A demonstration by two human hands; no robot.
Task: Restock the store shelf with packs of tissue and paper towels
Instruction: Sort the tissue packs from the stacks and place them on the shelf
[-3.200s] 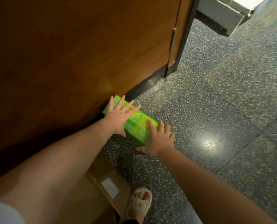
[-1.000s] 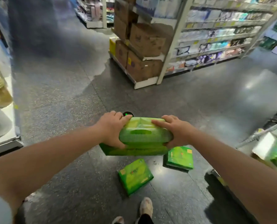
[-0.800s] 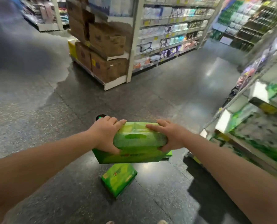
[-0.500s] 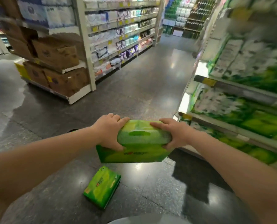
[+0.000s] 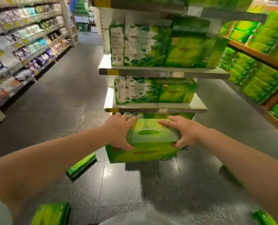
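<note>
Tissue pack [image 5: 148,143] being gripped at both ends, left hand [image 5: 118,132] and right hand [image 5: 183,130] curling round it, near shelf [image 5: 156,109] front.

Stocked shelves [image 5: 153,109] ahead; open aisle [image 5: 67,88] left

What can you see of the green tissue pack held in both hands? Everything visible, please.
The green tissue pack is a bright green, glossy plastic-wrapped block with a darker oval mark on its rounded top and red lettering, too blurred to read, on its near side. It is held level above the dark floor, in front of the end shelf's lowest tier. The left hand grips its left end and the right hand its right end, fingers over the top, thumbs on the near face. Nothing else touches it.
</note>
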